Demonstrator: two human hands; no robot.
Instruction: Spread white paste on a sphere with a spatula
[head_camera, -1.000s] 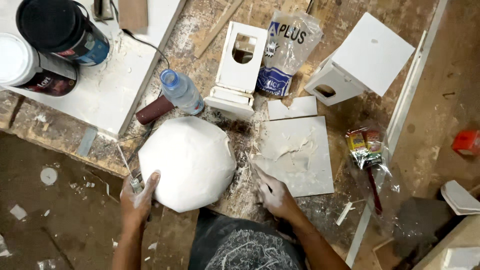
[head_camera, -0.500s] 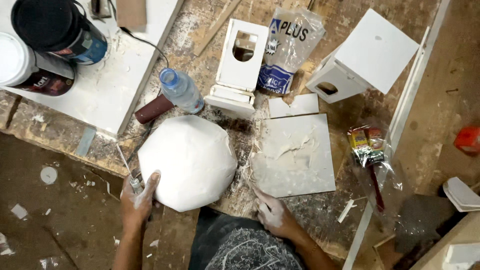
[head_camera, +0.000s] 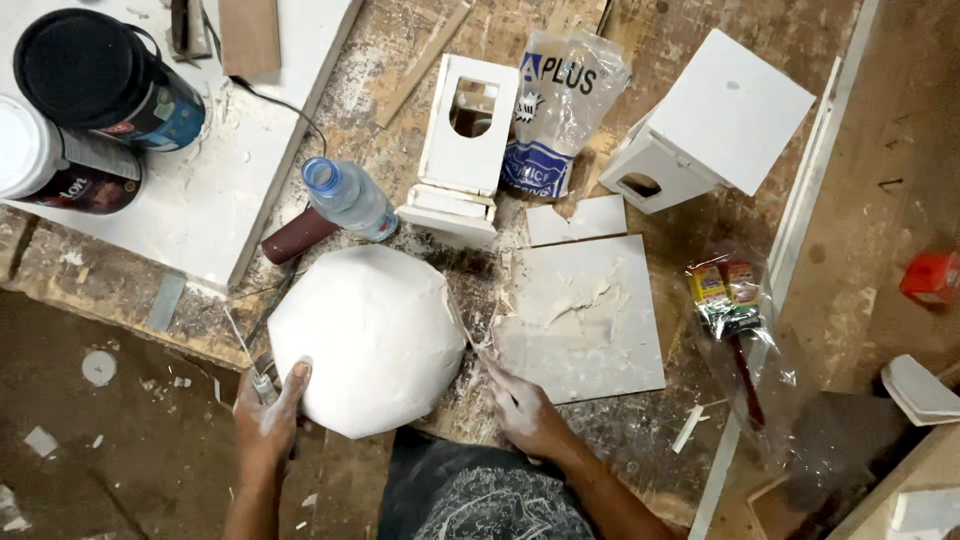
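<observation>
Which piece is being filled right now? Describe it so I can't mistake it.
Start at the wooden workbench and go to its near edge. The white faceted dome lies there, left hand on its rim. Unlike the flat square board beside it, it is rounded and many-sided.

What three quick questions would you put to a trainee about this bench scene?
1. True or false: the left hand touches the edge of the white panel.
2. What does the right hand hold? A: a thin blade. B: a paint can. C: a sanding block.
3. Fill in: ____ white birdhouses stand on the bench.

Key: 1 true; 2 A; 3 two.
</observation>
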